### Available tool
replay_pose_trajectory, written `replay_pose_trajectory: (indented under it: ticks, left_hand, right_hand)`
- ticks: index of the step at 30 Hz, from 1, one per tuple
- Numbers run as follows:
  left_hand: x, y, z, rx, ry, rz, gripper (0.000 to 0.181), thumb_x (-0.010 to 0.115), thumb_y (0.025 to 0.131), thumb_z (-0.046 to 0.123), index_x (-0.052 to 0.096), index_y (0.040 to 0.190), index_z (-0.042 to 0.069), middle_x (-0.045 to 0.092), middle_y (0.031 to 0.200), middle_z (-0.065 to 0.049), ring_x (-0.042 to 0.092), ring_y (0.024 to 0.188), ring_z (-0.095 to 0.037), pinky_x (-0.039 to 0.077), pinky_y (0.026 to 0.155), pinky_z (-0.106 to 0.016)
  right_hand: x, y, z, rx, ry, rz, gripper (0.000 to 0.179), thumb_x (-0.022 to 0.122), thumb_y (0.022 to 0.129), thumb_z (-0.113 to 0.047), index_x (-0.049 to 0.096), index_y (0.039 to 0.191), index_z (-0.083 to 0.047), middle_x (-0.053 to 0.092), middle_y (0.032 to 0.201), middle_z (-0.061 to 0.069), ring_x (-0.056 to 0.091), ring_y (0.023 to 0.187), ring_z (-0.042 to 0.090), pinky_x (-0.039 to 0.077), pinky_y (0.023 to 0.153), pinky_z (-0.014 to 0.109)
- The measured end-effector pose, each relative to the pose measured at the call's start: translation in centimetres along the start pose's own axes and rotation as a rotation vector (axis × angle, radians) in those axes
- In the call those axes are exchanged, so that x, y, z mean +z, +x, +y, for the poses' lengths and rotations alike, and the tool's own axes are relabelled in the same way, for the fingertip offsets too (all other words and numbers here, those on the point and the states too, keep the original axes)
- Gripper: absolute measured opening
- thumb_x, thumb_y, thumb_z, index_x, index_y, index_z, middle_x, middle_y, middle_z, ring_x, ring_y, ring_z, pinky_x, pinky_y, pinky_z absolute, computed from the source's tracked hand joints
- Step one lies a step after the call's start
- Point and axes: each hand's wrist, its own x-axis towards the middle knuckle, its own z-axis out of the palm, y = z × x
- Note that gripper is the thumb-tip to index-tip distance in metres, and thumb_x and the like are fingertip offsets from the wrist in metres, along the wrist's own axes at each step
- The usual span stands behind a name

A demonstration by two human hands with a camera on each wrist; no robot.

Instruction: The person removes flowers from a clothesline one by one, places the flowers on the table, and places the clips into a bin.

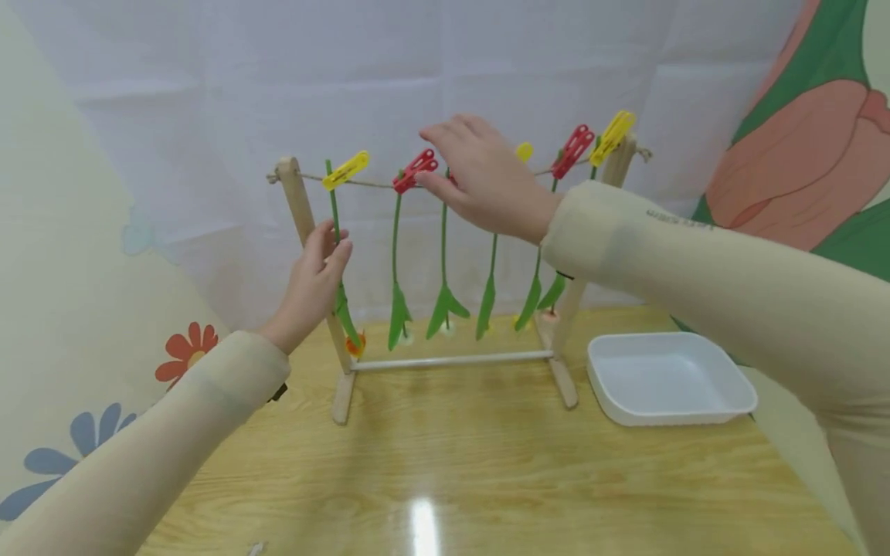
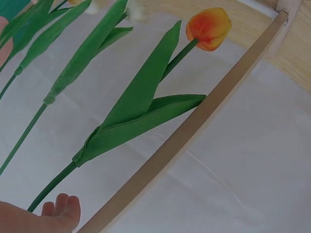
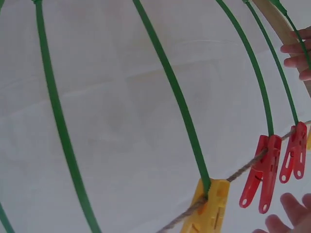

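Observation:
Artificial tulips hang upside down by clothespins from a twine line on a wooden rack [image 1: 299, 201]. My left hand [image 1: 316, 274] is at the stem of the leftmost orange tulip [image 2: 209, 29], its fingers relaxed and loosely bent beside the stem. A yellow clothespin [image 1: 345, 170] pins that stem to the line above. My right hand [image 1: 490, 181], fingers extended, is raised by the middle of the line, hiding part of it. Close to its fingertips is a red clothespin [image 1: 416, 171]; another red clothespin [image 3: 262, 172] and a yellow clothespin [image 3: 208, 206] show in the right wrist view.
A white plastic tub [image 1: 670, 378] stands on the wooden table [image 1: 487, 471], right of the rack. Farther along the line are a red clothespin [image 1: 573, 152] and a yellow clothespin [image 1: 613, 137]. Behind hangs a white cloth [image 1: 348, 85], with painted walls at both sides.

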Motion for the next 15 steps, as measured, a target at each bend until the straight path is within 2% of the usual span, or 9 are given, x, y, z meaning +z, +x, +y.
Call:
replay_pose_trajectory:
  ticks: [8,15]
  left_hand:
    - [0.3,0.1,0.1,0.02,-0.024,0.066,0.046,0.039,0.106,0.018,0.03,0.143,-0.008,0.049,0.136,-0.024,0.044,0.129,-0.033,0.035,0.11,-0.045]
    - [1.1,0.8,0.4,0.026,-0.058,0.118,0.036,0.041,0.105,0.014,0.043,0.132,-0.011,0.059,0.116,-0.028,0.056,0.111,-0.034,0.041,0.104,-0.041]
  right_hand:
    - [-0.5,2.4,-0.6,0.112,0.037,-0.186,0.054,0.042,0.105,-0.035,0.039,0.144,0.002,0.043,0.146,0.018,0.031,0.138,0.031,0.021,0.117,0.041]
    - [-0.9,4.3,-0.4,0.157,0.146,-0.276,0.049,0.042,0.105,-0.031,0.043,0.142,0.0,0.045,0.144,0.016,0.039,0.133,0.028,0.032,0.112,0.04]
